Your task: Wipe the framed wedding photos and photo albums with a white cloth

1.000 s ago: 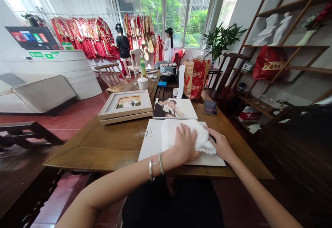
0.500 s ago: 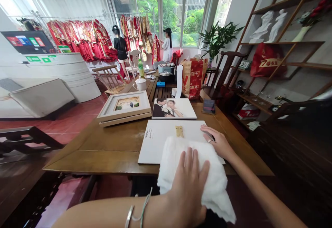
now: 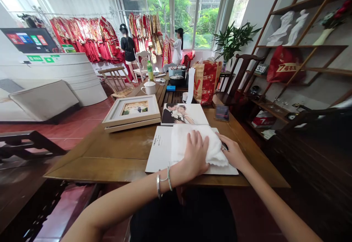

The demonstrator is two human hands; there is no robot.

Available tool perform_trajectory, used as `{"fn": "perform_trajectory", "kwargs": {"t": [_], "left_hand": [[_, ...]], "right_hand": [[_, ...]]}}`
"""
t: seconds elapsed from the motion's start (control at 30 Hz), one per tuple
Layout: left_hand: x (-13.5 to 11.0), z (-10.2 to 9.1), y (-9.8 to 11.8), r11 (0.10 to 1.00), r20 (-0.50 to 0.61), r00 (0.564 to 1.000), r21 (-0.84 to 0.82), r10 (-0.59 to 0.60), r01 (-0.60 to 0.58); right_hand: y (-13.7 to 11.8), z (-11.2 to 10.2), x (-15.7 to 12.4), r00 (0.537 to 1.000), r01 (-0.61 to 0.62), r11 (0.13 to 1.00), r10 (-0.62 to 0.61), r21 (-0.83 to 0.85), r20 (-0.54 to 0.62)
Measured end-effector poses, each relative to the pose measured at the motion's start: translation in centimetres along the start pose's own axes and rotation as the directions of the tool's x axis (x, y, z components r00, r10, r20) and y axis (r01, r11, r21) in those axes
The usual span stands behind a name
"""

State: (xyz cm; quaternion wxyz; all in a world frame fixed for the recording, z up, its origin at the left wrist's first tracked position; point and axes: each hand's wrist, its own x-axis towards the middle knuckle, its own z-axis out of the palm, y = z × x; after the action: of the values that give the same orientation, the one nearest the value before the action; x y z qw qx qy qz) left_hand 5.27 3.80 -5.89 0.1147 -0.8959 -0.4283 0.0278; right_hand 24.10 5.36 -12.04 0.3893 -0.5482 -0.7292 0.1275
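Observation:
My left hand lies on a folded white cloth, its fingers stretched out and slightly apart. The cloth rests on a white photo panel whose upturned face bears small dark print. At the panel's right edge is my right hand, fingers stretched toward the cloth's edge; some fingertips are hard to make out there. Just behind this panel lies another panel with a wedding photo. To the left, a framed picture sits on top of another frame.
The wooden table extends under everything. Farther back stand a white lidded mug, a green bottle, a blue box and a red-brown paper bag. Two people stand by racks of red garments. Shelves rise at right.
My left hand and the cloth have moved forward onto the panel. The cloth now covers the spot where a small beige piece showed. My right hand stays at the panel's right edge.

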Motion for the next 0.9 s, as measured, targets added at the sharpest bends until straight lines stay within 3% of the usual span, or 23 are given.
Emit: {"fn": "perform_trajectory", "kwargs": {"t": [0.13,0.3,0.4,0.67,0.77,0.9], "left_hand": [[-4.0,-1.0,1.1,0.986,0.037,0.985,0.005,0.166,-0.167],[-7.4,-2.4,2.2,0.968,0.082,0.965,-0.032,0.250,-0.248],[-6.1,-2.1,1.7,0.973,0.066,0.972,-0.066,0.227,-0.223],[1.2,0.0,-1.8,0.995,0.001,1.000,-0.104,-0.004,0.004],[1.0,-0.3,-1.8,0.997,-0.001,1.000,-0.083,0.005,-0.005],[-2.7,-1.0,-0.3,0.994,0.030,0.995,-0.057,0.097,-0.095]], "right_hand": [[-0.2,0.1,0.2,1.000,0.001,1.000,-0.001,0.019,0.003],[-0.6,0.1,0.5,0.999,-0.028,1.000,0.027,-0.003,-0.019],[-0.5,0.0,0.4,1.000,-0.015,1.000,0.016,0.018,-0.018],[0.0,0.0,-0.1,1.000,-0.006,1.000,0.006,0.015,-0.025],[-0.2,0.1,-0.1,0.999,-0.011,1.000,0.010,-0.005,-0.034],[-0.4,0.1,0.0,1.000,-0.014,1.000,0.014,0.004,-0.018]]}}
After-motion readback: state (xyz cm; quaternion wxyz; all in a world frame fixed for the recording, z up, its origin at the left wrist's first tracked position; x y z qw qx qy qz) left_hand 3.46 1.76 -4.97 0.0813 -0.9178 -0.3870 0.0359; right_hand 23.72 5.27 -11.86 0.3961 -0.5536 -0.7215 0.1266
